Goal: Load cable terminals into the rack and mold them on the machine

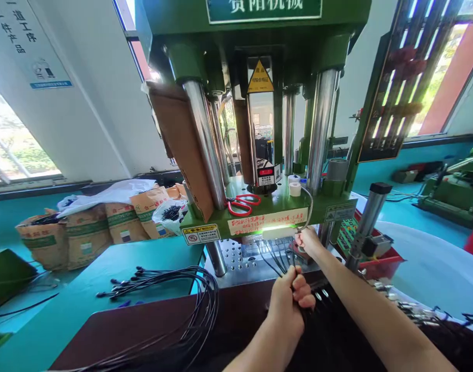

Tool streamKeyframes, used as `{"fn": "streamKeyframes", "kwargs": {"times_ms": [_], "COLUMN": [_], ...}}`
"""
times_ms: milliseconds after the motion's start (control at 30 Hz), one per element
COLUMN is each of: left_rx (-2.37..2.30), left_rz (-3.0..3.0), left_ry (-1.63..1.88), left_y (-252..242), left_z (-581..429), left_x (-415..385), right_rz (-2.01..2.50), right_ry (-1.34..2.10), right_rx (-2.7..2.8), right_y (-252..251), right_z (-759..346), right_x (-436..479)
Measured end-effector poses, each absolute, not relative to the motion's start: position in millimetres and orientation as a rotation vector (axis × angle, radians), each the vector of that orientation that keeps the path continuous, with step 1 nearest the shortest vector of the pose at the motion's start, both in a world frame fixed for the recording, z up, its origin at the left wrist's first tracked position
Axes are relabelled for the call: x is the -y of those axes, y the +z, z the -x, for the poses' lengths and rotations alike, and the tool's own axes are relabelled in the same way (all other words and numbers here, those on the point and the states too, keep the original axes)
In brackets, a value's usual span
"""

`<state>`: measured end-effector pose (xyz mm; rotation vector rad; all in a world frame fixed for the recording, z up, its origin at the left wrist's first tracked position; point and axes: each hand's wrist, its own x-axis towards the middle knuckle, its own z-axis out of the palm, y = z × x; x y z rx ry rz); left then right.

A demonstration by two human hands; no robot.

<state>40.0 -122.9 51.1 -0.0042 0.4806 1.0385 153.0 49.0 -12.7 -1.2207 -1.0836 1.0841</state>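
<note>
Cables (283, 265) fan from the clenched left hand (292, 298) toward the press (278, 200), near centre; the right hand (307, 242), fingers curled, is just right of them, its hold unclear. Another bundle (161, 276) lies left.

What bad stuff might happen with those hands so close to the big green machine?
The right hand is close to the lower edge of the green machine block, so it might get pinched if the block moved down. The black cables bunched in the left hand could perhaps slip or tangle. And the red scissors lie near the block's front edge, so a bump might knock them off.
</note>
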Motion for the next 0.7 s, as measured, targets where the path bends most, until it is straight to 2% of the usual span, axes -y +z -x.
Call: {"fn": "streamKeyframes", "kwargs": {"times_ms": [333,533,700], "left_rx": [-0.297,-0.289,-0.372], "left_rz": [-0.202,-0.267,-0.273], "left_ry": [0.943,0.879,0.945], "left_y": [19,18,-2], "left_z": [-8,4,-16], "left_x": [227,253,259], "right_rz": [1.164,1.234,1.272], "right_ry": [1.157,1.174,1.094], "right_rx": [1.02,1.042,1.015], "right_y": [1,1,-13], "right_z": [-141,-137,-130], "right_x": [15,43,55]}}
